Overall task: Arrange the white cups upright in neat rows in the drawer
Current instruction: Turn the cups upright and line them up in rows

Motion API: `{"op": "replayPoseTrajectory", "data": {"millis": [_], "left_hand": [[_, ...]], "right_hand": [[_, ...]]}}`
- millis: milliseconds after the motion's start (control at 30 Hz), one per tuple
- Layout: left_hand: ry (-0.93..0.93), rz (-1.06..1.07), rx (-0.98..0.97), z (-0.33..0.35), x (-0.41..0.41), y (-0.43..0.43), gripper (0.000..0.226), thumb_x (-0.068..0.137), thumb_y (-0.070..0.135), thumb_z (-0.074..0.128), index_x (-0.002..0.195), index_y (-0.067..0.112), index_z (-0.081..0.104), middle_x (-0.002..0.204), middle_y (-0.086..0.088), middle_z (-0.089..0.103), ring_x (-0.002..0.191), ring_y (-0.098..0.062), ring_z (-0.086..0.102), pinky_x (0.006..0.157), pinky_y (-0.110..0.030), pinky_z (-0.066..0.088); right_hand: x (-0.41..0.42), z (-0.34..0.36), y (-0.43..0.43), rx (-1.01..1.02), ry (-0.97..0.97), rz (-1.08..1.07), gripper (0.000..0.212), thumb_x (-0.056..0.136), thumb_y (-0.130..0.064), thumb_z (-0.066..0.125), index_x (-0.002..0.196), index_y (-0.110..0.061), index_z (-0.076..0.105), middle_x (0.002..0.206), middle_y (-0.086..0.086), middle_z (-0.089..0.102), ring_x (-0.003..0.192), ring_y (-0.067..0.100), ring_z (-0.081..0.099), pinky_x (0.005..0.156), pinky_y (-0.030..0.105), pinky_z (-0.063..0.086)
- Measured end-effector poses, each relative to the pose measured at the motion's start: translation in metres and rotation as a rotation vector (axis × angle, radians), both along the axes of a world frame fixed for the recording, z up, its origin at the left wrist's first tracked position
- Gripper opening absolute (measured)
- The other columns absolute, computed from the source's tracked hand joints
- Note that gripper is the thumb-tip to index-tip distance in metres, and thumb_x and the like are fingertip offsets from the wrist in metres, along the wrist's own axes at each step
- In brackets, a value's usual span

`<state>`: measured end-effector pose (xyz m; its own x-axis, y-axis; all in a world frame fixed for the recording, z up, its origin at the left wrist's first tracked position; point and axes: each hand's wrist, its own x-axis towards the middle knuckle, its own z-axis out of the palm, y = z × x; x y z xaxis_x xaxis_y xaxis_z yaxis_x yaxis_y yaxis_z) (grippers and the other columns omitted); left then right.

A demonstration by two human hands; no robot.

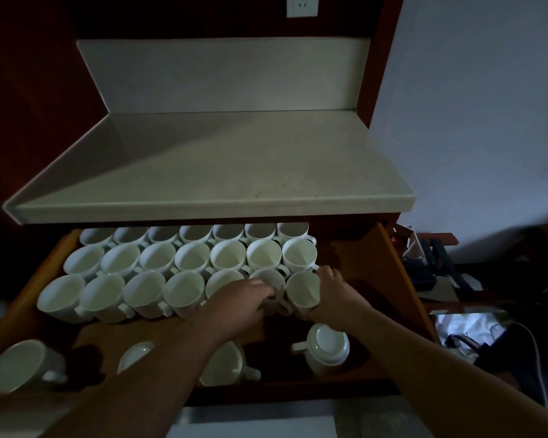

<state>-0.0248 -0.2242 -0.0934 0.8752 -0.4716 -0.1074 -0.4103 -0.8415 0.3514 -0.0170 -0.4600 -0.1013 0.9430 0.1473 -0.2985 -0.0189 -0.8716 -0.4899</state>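
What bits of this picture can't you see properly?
Head view only:
- Back row of white ceramic cups: far rims hidden by the pale stone countertop.
- White cup between the hands: partly covered by the left hand.
- Dark clutter at right: too dim and blurred.
- Front white cup: cut by the left forearm.

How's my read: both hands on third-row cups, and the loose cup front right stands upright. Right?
Not quite. The head view shows the loose cup front right upside down, base up. The left hand and right hand do hold third-row cups.
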Motion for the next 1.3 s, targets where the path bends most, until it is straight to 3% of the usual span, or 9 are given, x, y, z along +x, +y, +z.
{"op": "replayPoseTrajectory", "data": {"millis": [233,367,467,633,900,967,1033,1133,1300], "left_hand": [[-0.103,-0.014,0.066,-0.015,0.002,0.003,0.019,0.091,0.017,0.057,0.098,0.029,0.071,0.09,0.005,0.066,0.087,-0.017,0.063,0.073,-0.04,0.053],[-0.133,-0.027,0.047,-0.015,0.001,0.005,0.018,0.089,0.016,0.059,0.09,0.031,0.068,0.083,0.009,0.062,0.081,-0.013,0.06,0.069,-0.037,0.052],[-0.129,-0.038,0.039,-0.017,0.003,0.006,0.021,0.087,0.015,0.059,0.079,0.033,0.059,0.074,0.011,0.053,0.076,-0.013,0.057,0.065,-0.035,0.048],[-0.157,-0.049,0.047,-0.017,0.005,0.007,0.019,0.085,0.012,0.06,0.082,0.029,0.067,0.072,0.007,0.055,0.071,-0.018,0.058,0.061,-0.033,0.043],[-0.119,-0.044,0.011,-0.013,0.004,0.005,0.006,0.093,0.025,0.063,0.09,0.029,0.068,0.077,0.012,0.05,0.078,-0.017,0.061,0.065,-0.032,0.041],[-0.063,0.02,-0.096,-0.002,0.001,0.009,0.023,0.094,0.045,0.066,0.114,0.033,0.071,0.101,0.017,0.06,0.094,-0.007,0.06,0.077,-0.029,0.047],[-0.024,0.168,-0.218,0.014,-0.002,0.024,0.038,0.093,0.046,0.07,0.13,0.035,0.067,0.119,0.022,0.059,0.103,-0.001,0.057,0.086,-0.025,0.047],[-0.01,0.41,-0.367,0.033,-0.007,0.072,0.028,0.096,0.04,0.07,0.123,0.037,0.07,0.119,0.023,0.066,0.098,0.002,0.063,0.08,-0.027,0.053],[-0.035,0.659,-0.289,0.048,-0.026,0.175,0.016,0.099,0.03,0.069,0.113,0.037,0.071,0.106,0.02,0.07,0.1,0.0,0.065,0.077,-0.028,0.056]], "right_hand": [[0.002,0.001,-0.002,0.018,-0.014,-0.006,0.1,0.067,-0.062,0.09,0.137,-0.012,0.04,0.131,0.005,0.053,0.116,0.02,0.06,0.085,0.031,0.054],[-0.004,0.01,-0.015,0.048,0.018,-0.009,0.057,0.071,-0.061,0.087,0.101,-0.026,0.052,0.09,-0.013,0.065,0.073,-0.005,0.061,0.058,0.01,0.046],[-0.005,0.012,-0.015,0.055,0.014,0.036,0.039,0.076,-0.057,0.085,0.09,-0.039,0.053,0.082,-0.017,0.067,0.071,-0.008,0.062,0.055,0.008,0.044],[0.004,0.003,-0.008,0.05,-0.04,0.04,0.059,0.071,-0.065,0.086,0.11,-0.024,0.066,0.089,-0.009,0.074,0.077,0.001,0.07,0.068,0.023,0.06],[0.003,0.006,-0.008,0.082,-0.017,0.028,0.071,0.064,-0.069,0.087,0.118,-0.03,0.063,0.097,-0.012,0.075,0.084,0.0,0.071,0.074,0.026,0.062],[0.0,0.015,-0.008,0.065,0.01,0.05,0.06,0.071,-0.061,0.086,0.118,-0.03,0.064,0.098,-0.013,0.074,0.085,-0.001,0.069,0.073,0.02,0.059],[-0.004,0.028,-0.014,-0.001,0.036,0.066,0.043,0.081,-0.053,0.082,0.11,-0.025,0.066,0.091,-0.011,0.071,0.078,-0.001,0.065,0.064,0.015,0.049],[-0.006,0.04,-0.021,-0.047,0.004,-0.06,0.023,0.09,-0.037,0.075,0.102,-0.019,0.068,0.083,-0.006,0.067,0.072,0.007,0.062,0.063,0.026,0.054],[0.002,0.059,0.016,0.087,-0.146,-0.117,0.009,0.091,-0.03,0.073,0.088,-0.03,0.065,0.089,-0.007,0.07,0.075,0.007,0.064,0.061,0.028,0.05]]}}
